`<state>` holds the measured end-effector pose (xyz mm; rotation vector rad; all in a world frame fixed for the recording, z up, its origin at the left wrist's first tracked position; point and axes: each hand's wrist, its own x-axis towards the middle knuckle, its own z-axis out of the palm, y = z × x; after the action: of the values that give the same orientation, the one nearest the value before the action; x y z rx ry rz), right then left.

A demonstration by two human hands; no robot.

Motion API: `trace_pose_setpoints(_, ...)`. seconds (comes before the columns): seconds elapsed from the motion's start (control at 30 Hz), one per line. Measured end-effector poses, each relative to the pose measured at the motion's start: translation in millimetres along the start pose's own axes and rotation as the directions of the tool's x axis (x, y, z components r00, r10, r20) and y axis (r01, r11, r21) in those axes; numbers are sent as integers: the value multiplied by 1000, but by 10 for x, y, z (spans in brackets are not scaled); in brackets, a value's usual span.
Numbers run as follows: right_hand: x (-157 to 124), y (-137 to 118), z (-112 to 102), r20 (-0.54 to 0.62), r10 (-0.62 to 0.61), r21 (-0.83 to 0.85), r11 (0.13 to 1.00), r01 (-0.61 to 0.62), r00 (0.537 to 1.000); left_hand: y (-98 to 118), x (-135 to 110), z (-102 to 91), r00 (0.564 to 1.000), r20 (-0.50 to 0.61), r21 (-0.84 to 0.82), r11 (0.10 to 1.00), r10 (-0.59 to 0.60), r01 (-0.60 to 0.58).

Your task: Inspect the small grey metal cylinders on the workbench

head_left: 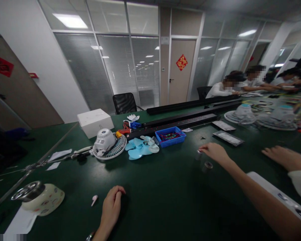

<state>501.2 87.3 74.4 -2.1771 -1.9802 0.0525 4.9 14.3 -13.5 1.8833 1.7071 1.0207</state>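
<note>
My left hand (111, 207) lies on the green table (165, 201) near the front edge, its fingers curled into a loose fist with nothing in it. A small white plastic piece (94, 199) lies just left of it. My right hand (215, 152) reaches out to the middle of the table, and its fingertips are closed down on a small metal cylinder (198, 154). A second small cylinder (207, 165) stands just below that hand.
Beyond are light-blue fan blades (140, 147), a white fan motor on its grille (107, 144), a blue bin (171, 136), a white box (95, 122) and black rails (185, 118). A mug (38, 199) lies front left. A co-worker's hand (283, 157) rests at right; other people sit far right.
</note>
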Motion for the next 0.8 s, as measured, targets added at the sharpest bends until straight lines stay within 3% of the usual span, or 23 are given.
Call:
trace_pose_setpoints(0.17,-50,128,56,23,-6,111,994,3,1000,-5,-9,4,1000,8,4,1000,-1,1)
trace_pose_setpoints(0.37,-41,109,75,-28,-69,-16,997,69,997,5,-11,-3,1000,5,1,1000,-6,6)
trace_pose_setpoints(0.8,-23,46,7,2,-31,-73,997,31,1000,33,-8,-3,1000,-2,11,1000,4,-4)
